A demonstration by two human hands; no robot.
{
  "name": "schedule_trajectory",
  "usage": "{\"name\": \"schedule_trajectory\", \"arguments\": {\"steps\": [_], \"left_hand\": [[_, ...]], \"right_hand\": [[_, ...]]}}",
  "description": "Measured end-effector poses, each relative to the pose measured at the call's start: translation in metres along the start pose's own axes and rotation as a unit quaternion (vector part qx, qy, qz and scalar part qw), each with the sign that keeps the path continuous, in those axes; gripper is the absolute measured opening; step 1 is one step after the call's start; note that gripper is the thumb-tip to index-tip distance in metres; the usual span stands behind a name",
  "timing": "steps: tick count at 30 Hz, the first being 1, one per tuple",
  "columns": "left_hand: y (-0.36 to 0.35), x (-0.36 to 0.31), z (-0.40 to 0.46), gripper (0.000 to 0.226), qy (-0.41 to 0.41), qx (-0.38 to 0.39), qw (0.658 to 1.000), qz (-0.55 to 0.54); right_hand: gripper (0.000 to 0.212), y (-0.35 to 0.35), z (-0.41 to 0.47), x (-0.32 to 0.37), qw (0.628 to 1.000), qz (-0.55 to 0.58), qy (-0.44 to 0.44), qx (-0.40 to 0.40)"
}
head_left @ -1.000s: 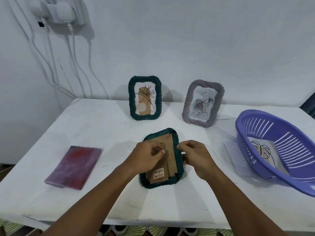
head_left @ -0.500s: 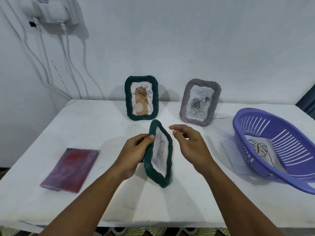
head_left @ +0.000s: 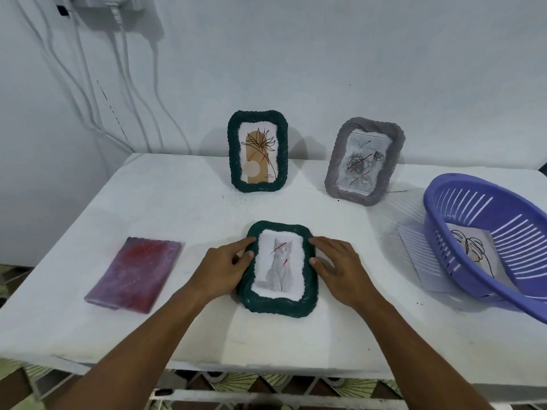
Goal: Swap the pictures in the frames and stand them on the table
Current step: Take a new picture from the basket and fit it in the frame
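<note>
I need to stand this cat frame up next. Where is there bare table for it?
Bare table lies between the red pouch and the standing green frame, also ahead of the cat frame. Crowded by the basket.

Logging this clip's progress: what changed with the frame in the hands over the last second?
The near dark green woven frame was turned over, from cardboard back up to cat picture up. Left hand and right hand now touch its sides. The two standing frames, red-purple cloth and purple plastic basket stayed put.
</note>
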State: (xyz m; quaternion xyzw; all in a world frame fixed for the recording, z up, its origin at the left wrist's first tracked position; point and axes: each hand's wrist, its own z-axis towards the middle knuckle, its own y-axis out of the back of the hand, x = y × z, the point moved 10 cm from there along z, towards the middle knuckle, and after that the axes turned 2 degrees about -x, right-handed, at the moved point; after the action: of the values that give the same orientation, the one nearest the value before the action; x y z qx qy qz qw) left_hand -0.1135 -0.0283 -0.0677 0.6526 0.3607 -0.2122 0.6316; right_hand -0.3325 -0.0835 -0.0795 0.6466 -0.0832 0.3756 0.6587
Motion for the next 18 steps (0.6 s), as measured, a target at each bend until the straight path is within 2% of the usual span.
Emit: {"name": "schedule_trajectory", "arguments": {"steps": [3, 10, 12, 15, 18], "left_hand": [[-0.002, 0.001, 0.003, 0.039, -0.014, 0.016, 0.999, 0.033], [-0.001, 0.012, 0.002, 0.034, -0.011, 0.010, 0.999, 0.029], [0.017, 0.012, 0.000, 0.027, -0.033, -0.043, 0.994, 0.098], [0.053, 0.020, -0.005, 0.018, -0.032, -0.140, 0.956, 0.256], [0.074, 0.050, -0.007, 0.021, 0.035, -0.165, 0.918, 0.359]], "right_hand": [[0.045, -0.001, -0.001, 0.000, 1.000, -0.022, 0.013, -0.014], [0.048, -0.004, 0.001, -0.002, 0.999, -0.030, 0.007, -0.016], [0.047, -0.004, 0.000, -0.003, 0.999, -0.029, 0.003, -0.018], [0.041, -0.004, 0.000, -0.005, 0.999, -0.029, 0.003, -0.023], [0.040, -0.004, 0.000, -0.005, 0.999, -0.025, 0.005, -0.028]]}}
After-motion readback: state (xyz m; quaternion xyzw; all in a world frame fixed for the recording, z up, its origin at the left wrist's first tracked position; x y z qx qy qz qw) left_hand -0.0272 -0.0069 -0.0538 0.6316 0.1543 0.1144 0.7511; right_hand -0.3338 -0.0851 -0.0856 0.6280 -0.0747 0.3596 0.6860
